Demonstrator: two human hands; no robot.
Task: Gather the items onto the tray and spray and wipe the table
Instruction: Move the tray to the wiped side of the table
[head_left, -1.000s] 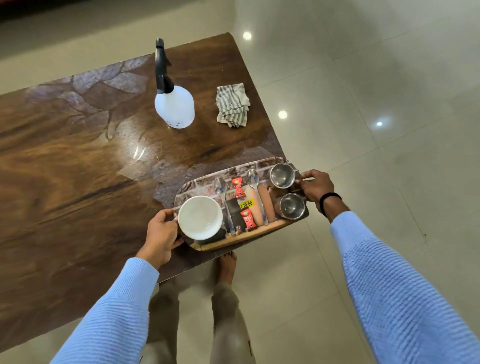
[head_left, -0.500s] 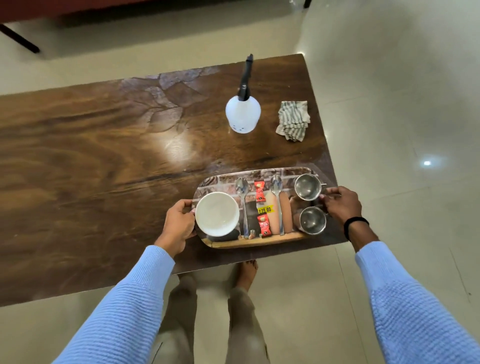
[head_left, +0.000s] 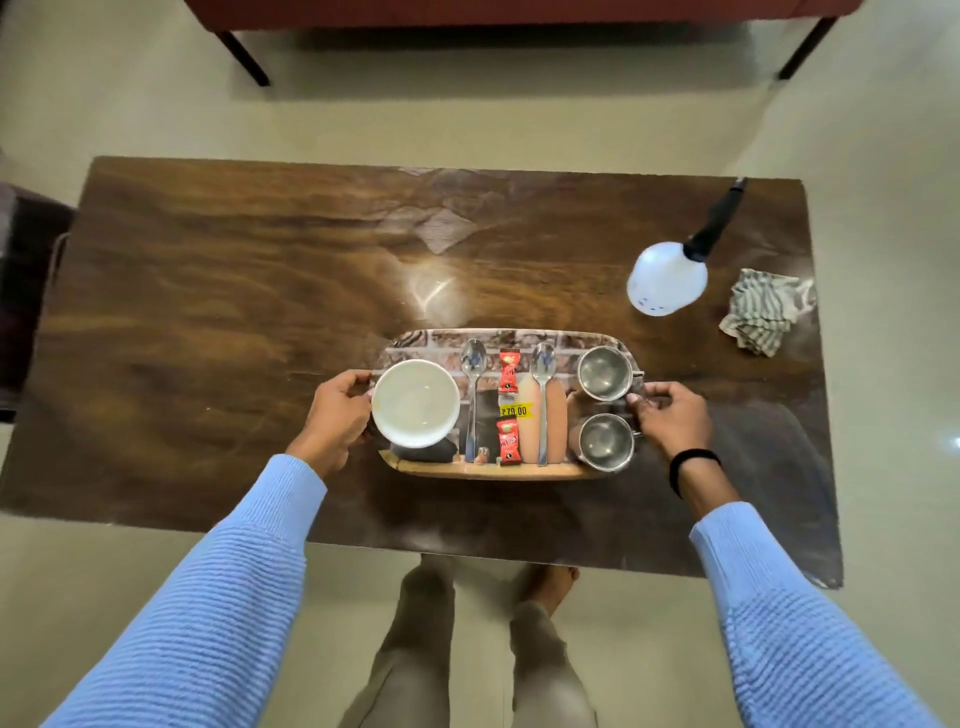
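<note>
Spanning most of the view, a dark wooden table (head_left: 208, 312) is seen from above, and over its near middle a long tray (head_left: 493, 472) is gripped at both ends. The left hand (head_left: 337, 415) is curled round the tray's left end, with its fingers (head_left: 353, 379) hooked over the rim. The right hand (head_left: 670, 421) is closed on the right end, with its fingertips (head_left: 647, 401) pinched on the rim. Whether the tray is set down on the table or raised off it cannot be told. Well beyond the right fingertips, toward the far right corner of the table, a white spray bottle (head_left: 667, 280) with a black nozzle is stood, and a crumpled striped cloth (head_left: 763, 312) is laid just to its right, near the table edge. Just beside the left fingers, a white bowl (head_left: 415, 402) is carried on the tray. Just beside the right fingertips, two steel cups are placed, the farther cup (head_left: 602, 373) above the nearer cup (head_left: 605, 441). Between the two sets of fingers, a left spoon (head_left: 472, 395) and a right spoon (head_left: 543, 405) are laid lengthwise with their bowls pointing away. Between the spoons, a far red sachet (head_left: 509, 371) and a near red sachet (head_left: 508, 441) are set in line, with a yellow price sticker (head_left: 514, 410) seen between them.
</note>
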